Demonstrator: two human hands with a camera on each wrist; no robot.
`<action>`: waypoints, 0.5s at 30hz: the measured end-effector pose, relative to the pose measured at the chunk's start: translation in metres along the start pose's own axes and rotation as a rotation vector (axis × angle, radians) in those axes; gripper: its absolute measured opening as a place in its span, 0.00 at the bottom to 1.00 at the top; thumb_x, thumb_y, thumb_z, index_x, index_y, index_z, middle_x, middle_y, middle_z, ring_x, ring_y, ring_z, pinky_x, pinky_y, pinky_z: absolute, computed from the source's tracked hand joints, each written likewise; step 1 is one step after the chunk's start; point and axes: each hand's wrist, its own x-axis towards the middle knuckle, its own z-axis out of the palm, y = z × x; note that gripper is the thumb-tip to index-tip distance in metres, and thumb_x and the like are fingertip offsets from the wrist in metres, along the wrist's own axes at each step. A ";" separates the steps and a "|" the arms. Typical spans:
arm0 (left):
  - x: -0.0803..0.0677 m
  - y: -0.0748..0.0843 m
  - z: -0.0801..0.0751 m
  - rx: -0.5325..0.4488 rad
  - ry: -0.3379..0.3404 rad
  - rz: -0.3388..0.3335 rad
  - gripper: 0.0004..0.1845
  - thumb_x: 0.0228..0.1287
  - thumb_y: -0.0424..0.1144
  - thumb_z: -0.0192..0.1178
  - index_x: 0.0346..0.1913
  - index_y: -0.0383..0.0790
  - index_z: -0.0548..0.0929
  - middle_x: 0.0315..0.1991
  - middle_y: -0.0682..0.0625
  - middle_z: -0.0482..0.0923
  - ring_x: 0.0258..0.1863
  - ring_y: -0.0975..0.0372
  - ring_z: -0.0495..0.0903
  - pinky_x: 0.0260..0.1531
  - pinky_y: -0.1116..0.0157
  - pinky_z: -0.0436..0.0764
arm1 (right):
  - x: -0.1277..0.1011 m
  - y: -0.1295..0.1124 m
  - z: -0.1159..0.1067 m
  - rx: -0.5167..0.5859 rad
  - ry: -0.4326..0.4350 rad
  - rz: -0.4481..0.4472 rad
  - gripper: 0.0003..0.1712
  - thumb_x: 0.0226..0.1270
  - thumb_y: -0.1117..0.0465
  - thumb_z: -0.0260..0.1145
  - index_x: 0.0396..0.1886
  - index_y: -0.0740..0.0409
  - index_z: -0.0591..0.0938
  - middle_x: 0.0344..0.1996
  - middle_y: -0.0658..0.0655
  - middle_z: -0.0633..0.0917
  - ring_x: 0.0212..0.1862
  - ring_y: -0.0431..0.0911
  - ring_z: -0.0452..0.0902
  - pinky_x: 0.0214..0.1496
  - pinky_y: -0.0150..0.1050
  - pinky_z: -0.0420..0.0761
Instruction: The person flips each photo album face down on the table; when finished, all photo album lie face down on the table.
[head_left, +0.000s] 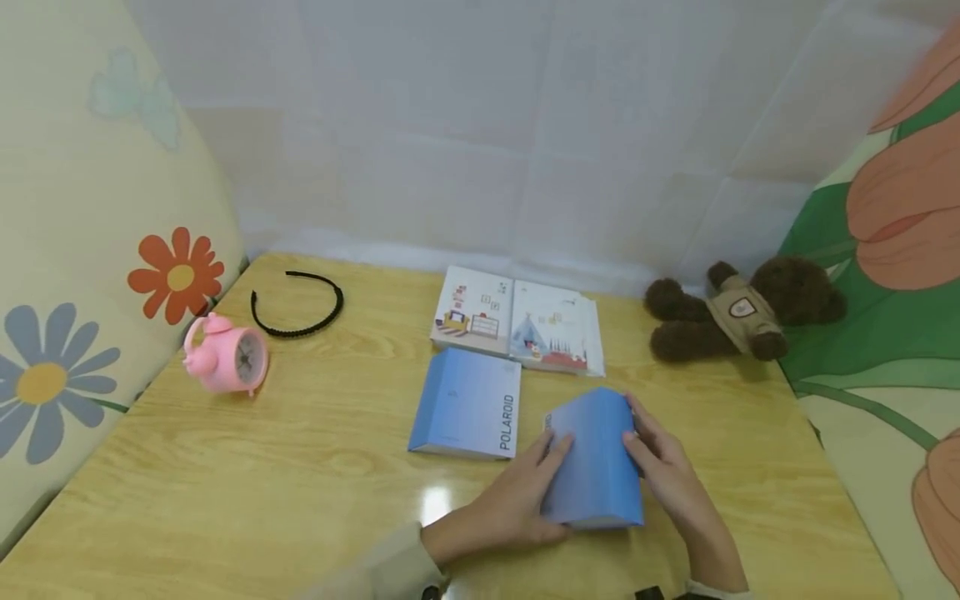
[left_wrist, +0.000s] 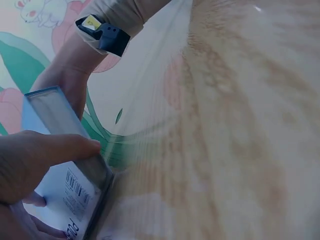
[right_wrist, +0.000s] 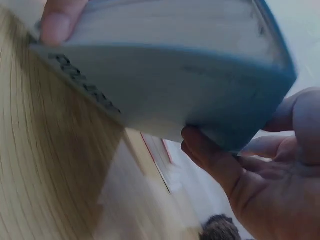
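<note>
Blue book (head_left: pixel 596 467) is gripped by left hand (head_left: pixel 517 500) and right hand (head_left: pixel 667 471), tilted off the desk (head_left: pixel 300 467); its twin (head_left: pixel 467 414) lies flat beside it, untouched

Worktop: a pale wooden worktop (head_left: pixel 225 467) with visible grain fills the lower part of the head view.
Light: a bright glare spot (head_left: pixel 435 502) shines on the wood near its front edge.
Back wall: a white cloth (head_left: pixel 480 142) with fold creases hangs behind the worktop.
Left side: a cream fabric panel (head_left: pixel 82 208) printed with an orange flower (head_left: pixel 177 275) and a blue flower (head_left: pixel 45 379).
Right side: a fabric panel (head_left: pixel 885 350) printed with green leaves and large pink-orange tulips (head_left: pixel 900 208).
</note>
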 end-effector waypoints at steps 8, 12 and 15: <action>0.014 0.011 0.007 0.271 -0.044 0.017 0.51 0.50 0.55 0.74 0.76 0.47 0.63 0.75 0.33 0.53 0.73 0.42 0.55 0.70 0.48 0.61 | 0.002 0.016 -0.004 -0.305 0.108 0.073 0.46 0.71 0.47 0.64 0.77 0.67 0.56 0.65 0.73 0.71 0.61 0.65 0.73 0.55 0.52 0.81; 0.016 0.015 0.008 0.331 -0.066 0.013 0.48 0.50 0.55 0.74 0.75 0.49 0.66 0.75 0.33 0.53 0.73 0.43 0.55 0.69 0.47 0.62 | 0.002 0.026 -0.002 -0.406 0.113 0.042 0.40 0.73 0.54 0.63 0.74 0.71 0.60 0.57 0.72 0.78 0.55 0.62 0.78 0.53 0.50 0.83; 0.016 0.017 0.006 0.326 -0.067 0.003 0.49 0.50 0.55 0.74 0.75 0.49 0.66 0.76 0.34 0.52 0.74 0.43 0.55 0.68 0.45 0.63 | 0.002 0.027 -0.002 -0.438 0.109 0.027 0.38 0.74 0.55 0.61 0.74 0.71 0.60 0.58 0.74 0.77 0.56 0.63 0.77 0.55 0.52 0.81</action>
